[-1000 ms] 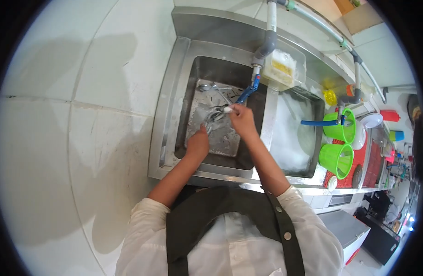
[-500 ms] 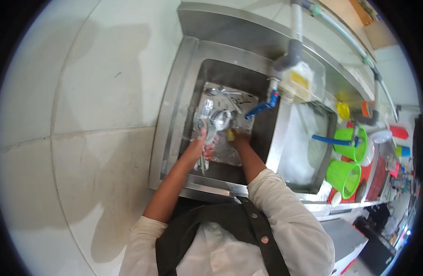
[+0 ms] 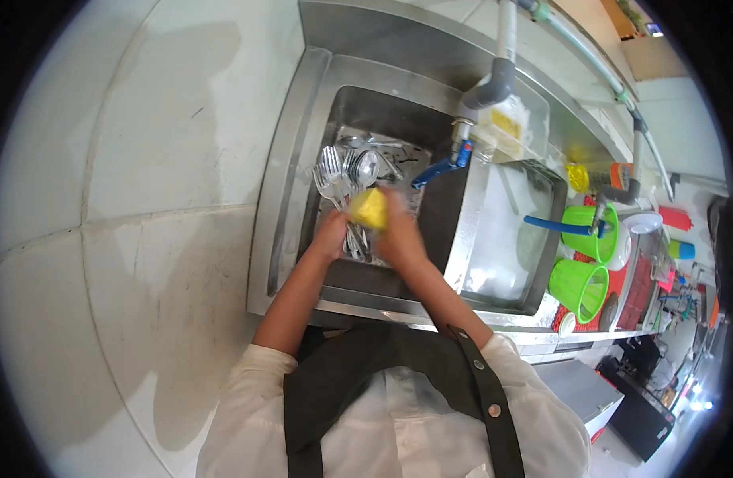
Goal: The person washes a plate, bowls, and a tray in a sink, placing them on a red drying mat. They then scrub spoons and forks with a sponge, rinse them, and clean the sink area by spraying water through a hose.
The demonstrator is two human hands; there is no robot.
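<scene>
Over the left basin of a steel sink (image 3: 296,159), my left hand (image 3: 331,236) is closed around a bundle of forks and spoons (image 3: 332,166), their heads pointing away from me. A yellow sponge (image 3: 369,209) is in my right hand (image 3: 400,236), which is blurred by motion. The sponge lies against the cutlery just above my left hand and hides part of the handles. More loose cutlery (image 3: 382,146) lies on the basin floor beyond the bundle.
A blue-handled tap (image 3: 440,171) reaches over the basin's right side. The right basin (image 3: 506,239) holds whitish, sudsy water, with another blue tap lever (image 3: 554,225) above it. Green baskets (image 3: 580,287) stand on the counter further right. A clear container (image 3: 506,127) sits behind the taps.
My right hand has come up from the basin floor with the sponge and moved left onto the cutlery. The bundle in my left hand shows more fork heads. The view has shifted slightly.
</scene>
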